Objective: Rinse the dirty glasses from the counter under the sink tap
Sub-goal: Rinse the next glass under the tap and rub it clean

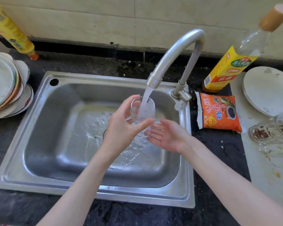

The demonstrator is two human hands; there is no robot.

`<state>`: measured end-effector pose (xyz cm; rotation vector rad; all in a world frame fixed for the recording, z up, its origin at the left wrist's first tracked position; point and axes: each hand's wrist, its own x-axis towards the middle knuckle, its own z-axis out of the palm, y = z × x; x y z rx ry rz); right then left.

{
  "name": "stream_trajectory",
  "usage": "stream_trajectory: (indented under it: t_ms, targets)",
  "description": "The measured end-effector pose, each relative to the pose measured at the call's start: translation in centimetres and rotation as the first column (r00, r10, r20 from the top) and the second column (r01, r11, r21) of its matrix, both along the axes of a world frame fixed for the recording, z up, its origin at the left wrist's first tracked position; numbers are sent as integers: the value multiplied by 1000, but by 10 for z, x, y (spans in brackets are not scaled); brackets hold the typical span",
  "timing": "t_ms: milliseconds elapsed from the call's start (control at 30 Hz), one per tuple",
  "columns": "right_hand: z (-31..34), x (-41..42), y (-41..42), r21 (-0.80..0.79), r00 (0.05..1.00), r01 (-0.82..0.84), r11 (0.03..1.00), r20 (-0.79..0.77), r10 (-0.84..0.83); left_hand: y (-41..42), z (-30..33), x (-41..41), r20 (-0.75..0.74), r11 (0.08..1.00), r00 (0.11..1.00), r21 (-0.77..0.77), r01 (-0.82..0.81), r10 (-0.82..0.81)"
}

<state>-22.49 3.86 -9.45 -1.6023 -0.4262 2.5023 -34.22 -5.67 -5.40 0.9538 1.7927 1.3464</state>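
Rinsing step in hand. The left hand (121, 126) held a clear glass (142, 111) upright over the sink (44, 144), its fingers and thumb curled round the glass wall in a closed grip. The stream from the tap (178, 53) fell straight into the glass mouth, and water spilled over and splashed onto the sink floor below. The right hand (163, 136) lay just beside the base of the glass, palm up, fingers straight and relaxed, gripping nothing; whether its fingertips touched the glass could not be told.

Judged stage: one glass under the water, the task well short of done. Two more dirty glasses (273, 129) lay on their sides on the white board (268, 168) on the right of the worktop (219, 152), with brown residue in them. The next move would likely call for tipping the water out, setting this glass aside, and reaching right for another one.

Writing: the orange packet (219, 111) beside the tap base bore large Chinese characters, among them 味莼园 and 特鲜. The tall bottle (232, 62) behind it carried a yellow label with a green oval reading 海天 and, lower, 料酒 on red. The yellow bottle (11, 30) at far left was too blurred to read. Stacked plates (5, 84) stood left of the sink, and a white plate (268, 88) lay at right
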Motion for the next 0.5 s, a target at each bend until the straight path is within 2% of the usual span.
stream_trajectory:
  t_ms: [200,500]
  targets:
    - [7,11,27,40,928,363,931,-104,-357,-3,0,4,5,1000,1000,-1,-6,6]
    - [7,15,34,67,900,435,898,-66,-431,-4,-5,6,-37,1000,999,-22,15,-16]
